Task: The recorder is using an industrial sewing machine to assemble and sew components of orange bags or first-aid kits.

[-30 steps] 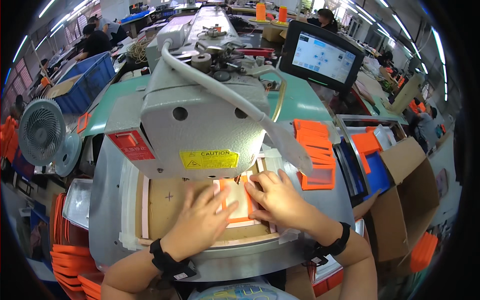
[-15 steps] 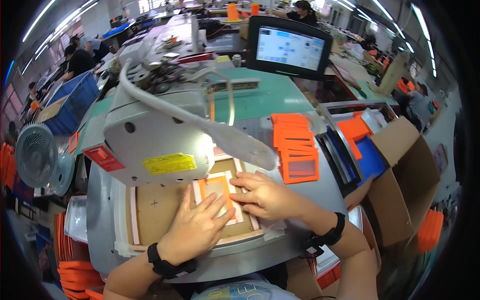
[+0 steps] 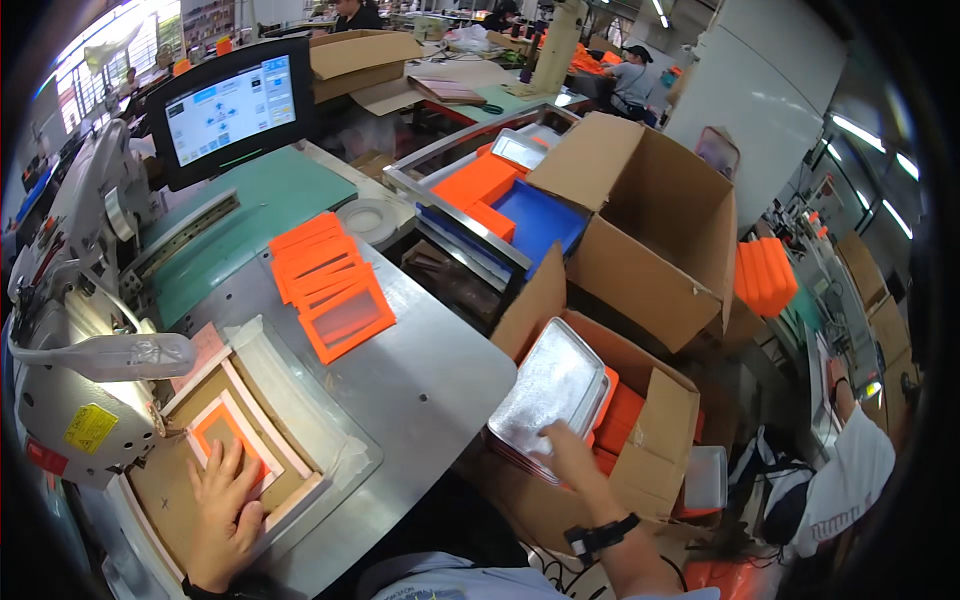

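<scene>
Plainly, left fingers [image 3: 231, 464] spread on orange frame [image 3: 224, 427], right fingers [image 3: 557, 434] at silver tray [image 3: 545, 383], grip unclear.

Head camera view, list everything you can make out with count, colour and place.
Metal table: one, grey, centre left
Orange frame: one, orange, lower left inside a pale border
Windowed frames: several overlapping, orange, on the table
Machine: one, grey, far left
Screen: one, black-edged, upper left
Cardboard boxes: at least three, brown, right, lower right, top
Silvery trays: at least two, silver, lower box and upper middle
Blue tray: one, blue, upper middle
Co-workers: several, background and right
Small background items: uncountable, blurred
Left hand: one, bare, on the orange frame
Right hand: one, bare, at the lower silvery tray
</scene>
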The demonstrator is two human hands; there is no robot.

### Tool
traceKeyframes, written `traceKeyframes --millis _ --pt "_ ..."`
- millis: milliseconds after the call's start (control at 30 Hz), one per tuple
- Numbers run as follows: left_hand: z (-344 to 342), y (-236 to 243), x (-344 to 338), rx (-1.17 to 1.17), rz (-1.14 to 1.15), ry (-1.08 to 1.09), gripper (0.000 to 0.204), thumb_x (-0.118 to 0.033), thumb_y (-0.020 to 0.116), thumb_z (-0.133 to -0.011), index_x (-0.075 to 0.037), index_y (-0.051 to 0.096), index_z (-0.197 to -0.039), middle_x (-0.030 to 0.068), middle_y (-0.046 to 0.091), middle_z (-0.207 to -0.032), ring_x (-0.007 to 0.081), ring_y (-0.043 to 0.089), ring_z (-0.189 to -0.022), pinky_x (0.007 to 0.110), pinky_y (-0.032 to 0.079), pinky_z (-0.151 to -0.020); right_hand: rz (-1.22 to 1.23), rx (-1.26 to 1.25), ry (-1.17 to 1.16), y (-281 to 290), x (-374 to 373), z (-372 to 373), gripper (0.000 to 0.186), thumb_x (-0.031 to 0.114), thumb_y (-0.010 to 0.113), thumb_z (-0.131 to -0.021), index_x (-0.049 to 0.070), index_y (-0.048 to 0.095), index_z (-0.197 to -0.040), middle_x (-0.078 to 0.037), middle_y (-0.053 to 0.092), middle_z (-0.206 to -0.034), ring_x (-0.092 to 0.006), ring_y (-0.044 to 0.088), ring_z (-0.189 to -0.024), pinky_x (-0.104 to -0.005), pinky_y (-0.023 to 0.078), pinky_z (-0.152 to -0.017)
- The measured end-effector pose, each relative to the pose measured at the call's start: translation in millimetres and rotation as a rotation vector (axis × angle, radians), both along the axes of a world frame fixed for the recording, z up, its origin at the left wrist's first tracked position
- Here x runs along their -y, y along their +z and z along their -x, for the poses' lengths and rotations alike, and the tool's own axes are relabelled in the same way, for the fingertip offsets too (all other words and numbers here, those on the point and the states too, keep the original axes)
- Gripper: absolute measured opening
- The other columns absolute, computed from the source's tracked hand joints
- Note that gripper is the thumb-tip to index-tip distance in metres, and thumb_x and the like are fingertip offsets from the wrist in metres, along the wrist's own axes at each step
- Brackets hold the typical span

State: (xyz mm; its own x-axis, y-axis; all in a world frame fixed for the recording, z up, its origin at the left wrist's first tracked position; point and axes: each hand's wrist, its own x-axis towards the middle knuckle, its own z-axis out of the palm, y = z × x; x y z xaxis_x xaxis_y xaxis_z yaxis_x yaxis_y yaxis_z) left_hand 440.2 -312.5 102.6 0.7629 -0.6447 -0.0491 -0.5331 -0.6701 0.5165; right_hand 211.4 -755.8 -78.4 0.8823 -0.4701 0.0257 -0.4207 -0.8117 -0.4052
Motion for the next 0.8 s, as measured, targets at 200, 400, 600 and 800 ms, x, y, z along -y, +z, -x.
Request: traceKeyframes --millis 200,400,600,800 --pt "5 2 5 0.012 0.211 0.039 0.04 -0.029 0.054 -0.099 -0.001 0.067 -0.123 0.0225 0.058 -0.139 0.0448 0.04 -0.141 0.057 0.019 -0.119 -0.016 0.009 -0.033 -23 -39 -33 0.02 0.016 0.071 -0.084 0.007 0.065 -0.1 -0.017 0.06 -0.096 -0.0394 0.061 -0.095 -0.0472 0.051 -0.08" --pt "8 4 -3 0.11 0.358 0.051 0.028 -0.015 0.06 -0.093 0.001 0.069 -0.115 0.0215 0.065 -0.126 0.0419 0.055 -0.126 0.049 0.038 -0.108 0.165 0.487 -0.021 0 3 -24 0.012 0.013 0.066 -0.088 0.004 0.063 -0.095 -0.018 0.06 -0.094 -0.0381 0.061 -0.089 -0.0473 0.049 -0.078" --pt "29 33 -3 0.184 0.434 0.031 0.028 0.001 0.066 -0.084 0.0 0.07 -0.111 0.0183 0.069 -0.117 0.0353 0.066 -0.108 0.039 0.051 -0.093 -0.724 1.172 -0.311 172 40 33 0.013 0.011 0.058 -0.1 0.001 0.061 -0.107 -0.009 0.066 -0.114 -0.0166 0.063 -0.107 -0.0329 0.051 -0.091" --pt "61 56 18 0.285 0.458 -0.018 0.046 0.001 0.071 -0.077 -0.003 0.066 -0.123 0.0179 0.068 -0.121 0.036 0.066 -0.106 0.039 0.053 -0.092 -1.083 1.286 0.282 211 34 24 0.042 0.022 0.049 -0.106 0.001 0.046 -0.142 -0.013 0.057 -0.138 -0.0246 0.059 -0.124 -0.0401 0.049 -0.105"
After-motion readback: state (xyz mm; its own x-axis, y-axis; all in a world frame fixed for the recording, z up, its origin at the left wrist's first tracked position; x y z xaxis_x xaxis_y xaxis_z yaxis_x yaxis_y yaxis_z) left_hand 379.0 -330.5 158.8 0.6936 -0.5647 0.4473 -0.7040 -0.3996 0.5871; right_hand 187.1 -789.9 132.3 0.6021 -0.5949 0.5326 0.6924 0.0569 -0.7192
